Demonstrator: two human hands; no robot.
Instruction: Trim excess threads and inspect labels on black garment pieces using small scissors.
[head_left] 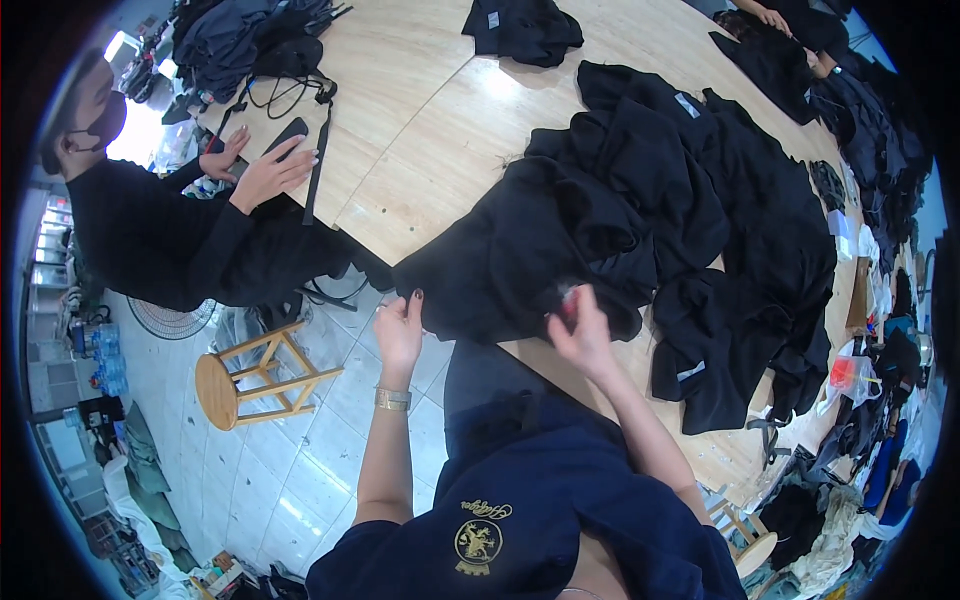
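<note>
A black garment (490, 255) lies bunched over the near edge of the table, its left corner hanging out past the wood. My left hand (400, 330) pinches that corner between thumb and fingers. Above the garment's near side, my right hand (585, 340) is closed around a small red-and-clear object (570, 303), too blurred to name. Folds of black cloth are right behind it. Further right, more black garments (740, 200) are heaped together, and some show white labels.
At the left a masked person (170, 210) sits with a hand on a phone (287, 140). Dark clothing (245, 45) is piled at the far left, and a folded black garment (525, 30) lies at the far edge. A wooden stool (217, 390) stands on the tiled floor.
</note>
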